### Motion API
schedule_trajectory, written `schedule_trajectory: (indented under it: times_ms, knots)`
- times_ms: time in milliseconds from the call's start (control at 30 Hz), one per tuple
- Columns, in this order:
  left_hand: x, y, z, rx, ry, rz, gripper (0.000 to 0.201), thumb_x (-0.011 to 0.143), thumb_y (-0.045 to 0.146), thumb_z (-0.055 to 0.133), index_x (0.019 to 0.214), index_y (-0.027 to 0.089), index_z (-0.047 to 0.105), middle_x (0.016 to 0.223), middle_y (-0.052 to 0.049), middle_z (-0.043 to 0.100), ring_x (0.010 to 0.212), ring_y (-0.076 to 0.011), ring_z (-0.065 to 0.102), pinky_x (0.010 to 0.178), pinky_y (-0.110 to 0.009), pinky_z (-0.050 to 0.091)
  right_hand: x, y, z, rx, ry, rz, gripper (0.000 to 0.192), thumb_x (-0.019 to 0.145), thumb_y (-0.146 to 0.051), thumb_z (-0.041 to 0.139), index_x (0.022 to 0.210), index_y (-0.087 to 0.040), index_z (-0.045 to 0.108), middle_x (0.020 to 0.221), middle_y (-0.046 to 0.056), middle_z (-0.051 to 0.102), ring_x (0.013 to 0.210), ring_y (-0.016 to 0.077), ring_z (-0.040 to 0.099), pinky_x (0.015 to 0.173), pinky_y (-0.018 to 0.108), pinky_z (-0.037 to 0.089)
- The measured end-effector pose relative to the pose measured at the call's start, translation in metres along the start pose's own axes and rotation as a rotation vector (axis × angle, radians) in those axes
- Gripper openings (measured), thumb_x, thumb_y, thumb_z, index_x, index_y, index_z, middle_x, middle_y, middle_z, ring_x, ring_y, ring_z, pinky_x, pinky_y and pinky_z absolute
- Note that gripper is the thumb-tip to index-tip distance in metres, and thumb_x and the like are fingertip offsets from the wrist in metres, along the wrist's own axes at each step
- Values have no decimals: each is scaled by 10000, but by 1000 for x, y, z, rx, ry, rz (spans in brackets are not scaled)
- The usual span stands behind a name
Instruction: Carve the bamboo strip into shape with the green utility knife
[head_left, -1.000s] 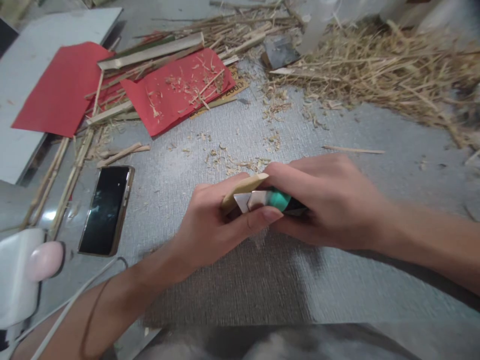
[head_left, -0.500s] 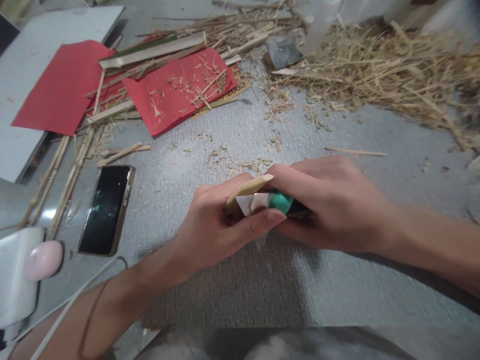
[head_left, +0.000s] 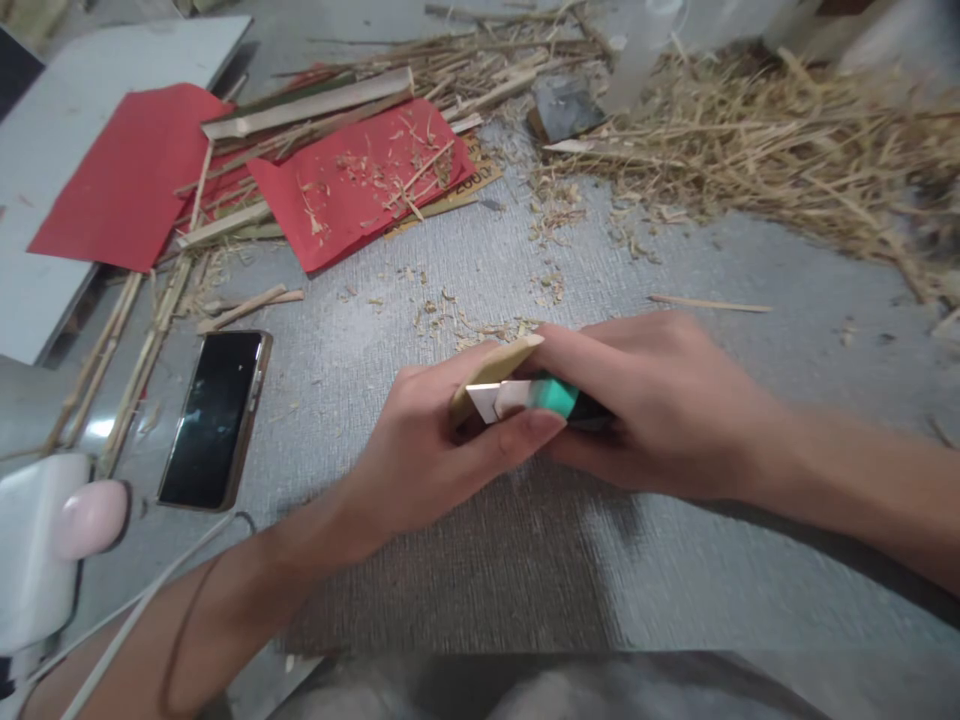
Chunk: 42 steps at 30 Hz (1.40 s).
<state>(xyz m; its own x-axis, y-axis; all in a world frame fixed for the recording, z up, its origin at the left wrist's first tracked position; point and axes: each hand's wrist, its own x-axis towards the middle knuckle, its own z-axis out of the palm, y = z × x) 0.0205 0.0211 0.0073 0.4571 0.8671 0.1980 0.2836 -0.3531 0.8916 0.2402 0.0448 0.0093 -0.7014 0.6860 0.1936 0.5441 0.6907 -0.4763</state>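
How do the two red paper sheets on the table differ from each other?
The left sheet looks almost clean, while the right sheet is sprinkled with pale shavings. The left sheet lies partly on a white board; the right sheet lies on the grey mat, over a brown card. Bamboo strips cross the right sheet's top edge and cover only the left sheet's right edge. Both are flat, red and far from the hands.

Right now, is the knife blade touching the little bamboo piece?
Touching. The head view shows the knife blade pressed against the underside of the bamboo piece, no gap between them, with the left hand gripping the bamboo.
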Motion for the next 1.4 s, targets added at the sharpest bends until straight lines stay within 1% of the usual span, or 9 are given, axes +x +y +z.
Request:
schedule_trajectory:
  times_ms: [100, 300, 533, 667, 800, 933, 1133, 1267, 1400]
  knots:
    - [0, 1, -1, -7, -7, -9, 224, 1039, 447, 692, 1055, 233, 755, 940, 6, 755, 777, -131, 663, 718, -278, 574, 0, 0, -1, 1, -12, 5, 191, 1016, -425, 557, 1063, -241, 579, 723, -11, 624, 573, 160, 488, 575, 299, 195]
    - [0, 2, -3, -6, -22, -51, 191, 1036, 401, 700, 1116, 236, 754, 889, 23, 731, 730, -113, 639, 668, -242, 548, 0, -2, -1, -8, -23, 12, 186, 1009, -403, 548, 1076, -234, 588, 721, -5, 634, 564, 168, 491, 566, 301, 194]
    - [2, 2, -2, -9, -13, -55, 170, 1009, 376, 729, 1085, 226, 751, 941, -2, 764, 803, -148, 679, 745, -284, 586, 2, -2, -2, -19, -45, 30, 198, 1005, -396, 551, 1109, -236, 604, 736, 3, 659, 566, 175, 507, 571, 301, 197]
    - [1, 2, -3, -21, -13, -91, 277, 994, 420, 749, 1203, 239, 758, 932, -5, 763, 783, -153, 673, 706, -280, 580, 2, -2, -2, -19, -53, 54, 217, 989, -411, 564, 1124, -246, 607, 755, 7, 683, 563, 169, 507, 573, 303, 192]
    - [1, 1, -4, -25, -19, -125, 337, 983, 464, 759, 1230, 235, 760, 904, -4, 751, 760, -151, 654, 683, -269, 566, 2, 0, 0, -24, -61, 64, 238, 976, -411, 583, 1146, -247, 607, 744, -2, 680, 543, 158, 500, 575, 300, 185]
    - [2, 2, -5, -16, -18, -147, 300, 977, 467, 763, 1173, 240, 759, 835, 17, 713, 711, -145, 619, 640, -261, 541, 1, 1, 1, -24, -65, 66, 274, 973, -419, 583, 1185, -248, 615, 733, -8, 673, 525, 153, 479, 580, 301, 179]
    - [4, 3, -4, -4, -15, -128, 230, 985, 424, 746, 907, 217, 683, 773, 26, 649, 697, -135, 583, 633, -257, 515, 1, 1, 1, -49, -43, 66, 292, 975, -429, 571, 1204, -255, 617, 702, -27, 643, 496, 141, 434, 576, 298, 167]
    - [4, 3, -4, -2, -4, -118, 253, 986, 405, 742, 860, 220, 625, 755, 29, 618, 685, -130, 565, 626, -254, 504, 1, 1, 1, -64, -61, 65, 277, 979, -426, 566, 1191, -253, 610, 692, -32, 635, 482, 132, 426, 562, 289, 156]
    - [4, 3, -3, 16, -2, -103, 284, 987, 402, 740, 822, 221, 596, 746, 29, 607, 674, -129, 559, 621, -261, 500, 1, 1, 2, -99, -15, 44, 287, 982, -429, 561, 1212, -263, 606, 700, -32, 649, 472, 141, 450, 545, 281, 159]
